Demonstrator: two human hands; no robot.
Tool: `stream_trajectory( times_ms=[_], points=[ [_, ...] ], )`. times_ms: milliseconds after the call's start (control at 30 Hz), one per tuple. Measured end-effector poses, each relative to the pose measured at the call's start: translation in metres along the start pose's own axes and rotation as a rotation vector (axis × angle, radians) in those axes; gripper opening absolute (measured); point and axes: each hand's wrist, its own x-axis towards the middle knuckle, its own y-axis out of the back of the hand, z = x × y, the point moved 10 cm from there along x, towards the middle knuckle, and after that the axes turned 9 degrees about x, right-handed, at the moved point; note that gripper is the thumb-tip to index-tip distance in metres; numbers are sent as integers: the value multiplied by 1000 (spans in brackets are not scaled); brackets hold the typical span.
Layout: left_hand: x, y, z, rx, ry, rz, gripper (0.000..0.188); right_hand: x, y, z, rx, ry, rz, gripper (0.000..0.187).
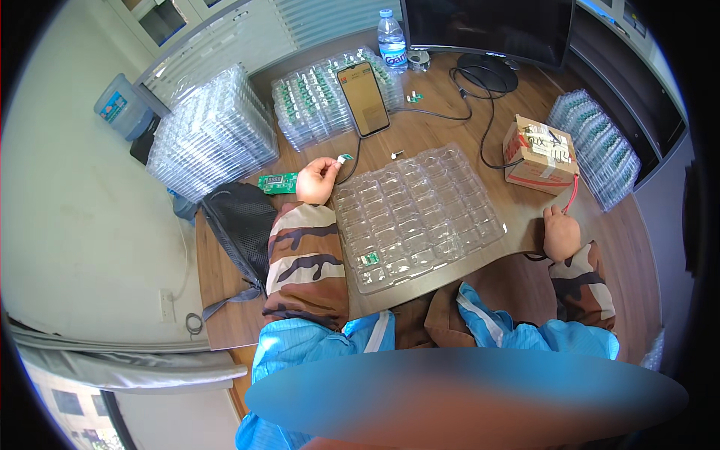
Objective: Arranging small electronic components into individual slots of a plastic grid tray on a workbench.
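Observation:
My left hand (319,180) is closed in a pinch on a small green-and-white circuit board (345,158), beyond the left edge of the clear plastic tray. Just left of that hand lies a larger green circuit board with a small display (279,183). The clear compartment tray (420,214) holds a small green board (370,259) in a near-left pocket. By the table's right front edge, my right hand (561,234) is closed around the lower end of a red wire (573,193). Its fingers hide the wire's tip.
Stacked clear trays (217,124) stand back left, with board-filled trays (315,97) behind a propped phone (364,99) and more trays (596,150) at right. A cardboard box (541,154), water bottle (391,41), monitor (487,30) and black mesh bag (241,225) surround the work area.

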Motion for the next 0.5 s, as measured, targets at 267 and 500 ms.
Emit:
stream_trajectory(
  times_ms=[267, 500],
  points=[
    [2, -8, -7, -5, 45, -85, 12, 2, -1, -2, 4, 14, 45, 30],
    [2, -5, -4, 38, -6, -46, 11, 4, -5, 3, 3, -17, 18, 33]
  ],
)
